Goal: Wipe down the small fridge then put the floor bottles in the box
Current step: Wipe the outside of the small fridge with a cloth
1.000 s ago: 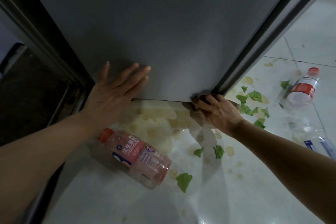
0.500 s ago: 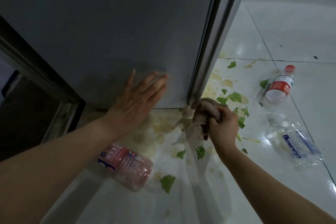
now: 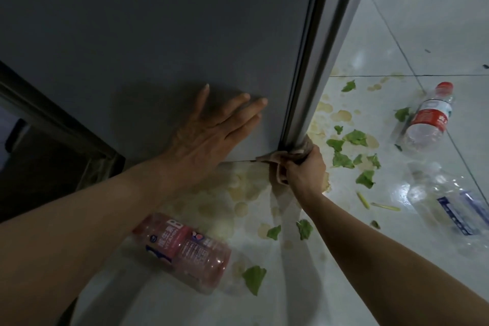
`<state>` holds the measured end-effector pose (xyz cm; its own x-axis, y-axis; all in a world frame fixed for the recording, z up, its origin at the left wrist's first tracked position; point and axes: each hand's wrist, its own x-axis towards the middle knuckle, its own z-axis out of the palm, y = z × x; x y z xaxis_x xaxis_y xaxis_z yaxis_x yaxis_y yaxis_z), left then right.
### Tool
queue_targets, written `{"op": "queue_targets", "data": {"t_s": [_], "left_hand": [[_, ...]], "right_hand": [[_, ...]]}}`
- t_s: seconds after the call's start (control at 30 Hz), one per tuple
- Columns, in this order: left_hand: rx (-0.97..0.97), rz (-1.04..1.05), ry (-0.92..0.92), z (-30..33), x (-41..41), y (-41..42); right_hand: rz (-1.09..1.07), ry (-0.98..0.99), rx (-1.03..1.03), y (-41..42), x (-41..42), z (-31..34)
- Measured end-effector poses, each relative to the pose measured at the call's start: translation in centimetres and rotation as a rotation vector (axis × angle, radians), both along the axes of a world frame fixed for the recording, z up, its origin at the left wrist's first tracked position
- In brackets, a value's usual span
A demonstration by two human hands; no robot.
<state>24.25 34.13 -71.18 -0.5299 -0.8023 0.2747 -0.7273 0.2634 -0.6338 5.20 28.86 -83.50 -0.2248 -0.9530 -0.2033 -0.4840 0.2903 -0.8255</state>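
Down at the bottom front corner of the fridge (image 3: 158,34), the right hand (image 3: 304,169) has its grip bunched around a brownish cloth (image 3: 277,157) and presses it against the foot of the door edge, while the left hand (image 3: 211,130) lies flat on the grey side panel, fingers spread and straight, holding nothing. By the look of it the wiping is in its last stretch along the lowest edge, and the second part of the task has not begun: a pink bottle (image 3: 185,249) lies on the floor (image 3: 344,272) near the left forearm, a red-labelled bottle (image 3: 428,119) lies far right, and a crushed clear bottle (image 3: 455,201) lies near right, all among scattered green leaves (image 3: 354,137) and yellowish stains. No box is in view. Compared with half a second ago, the right hand has gone from holding the cloth just off the corner to pushing it up against the door edge, and the left hand has slid slightly right along the panel; a second ago the cloth was under the bottom edge.
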Motion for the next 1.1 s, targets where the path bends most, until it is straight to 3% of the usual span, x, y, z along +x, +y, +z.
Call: {"op": "queue_targets", "data": {"t_s": [0.17, 0.33, 0.47, 0.6, 0.8, 1.1], "left_hand": [[-0.03, -0.028, -0.023, 0.3, 0.1, -0.2], [0.03, 0.021, -0.045, 1.0, -0.4, 0.4], [0.072, -0.002, 0.058, 2.7, -1.0, 0.9], [-0.034, -0.017, 0.178, 5.9, -1.6, 1.0], [-0.125, 0.061, 0.126, 12.9, -2.6, 1.0], [0.103, 0.174, 0.145, 19.6, -1.6, 0.7]], "right_hand": [[-0.04, 0.081, -0.074, -0.2, 0.3, 0.7], [-0.032, 0.082, -0.276, 0.1, 0.0, 3.3], [-0.031, 0.088, -0.417, -0.1, -0.2, 7.4], [-0.036, 0.069, -0.519, -0.3, -0.2, 11.8], [-0.046, 0.051, -0.639, -0.5, -0.1, 20.0], [-0.099, 0.024, -0.781, -1.0, 0.2, 31.9]]}}
